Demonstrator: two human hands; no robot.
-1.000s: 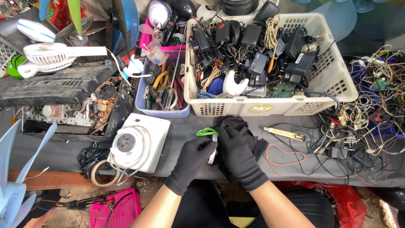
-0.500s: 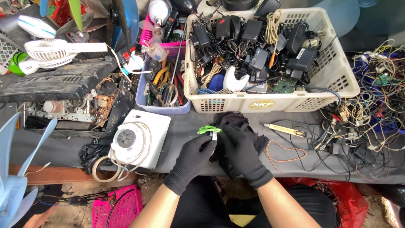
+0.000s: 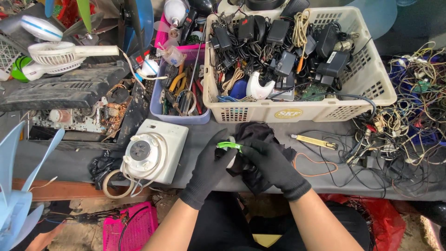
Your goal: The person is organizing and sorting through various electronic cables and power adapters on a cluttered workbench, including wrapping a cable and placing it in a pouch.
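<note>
While both gloved hands' grip closed on green piece, crowded cream basket just beyond

Most of the small bright-green object sat buried between the black-gloved left hand and black-gloved right hand, its shape impossible to make out. The crumpled black cloth disappeared beneath both hands. Left of the green object, the pale blue fan blades ran off the picture's edge; right of it, the tangled heap of wires was cut off too.
</note>
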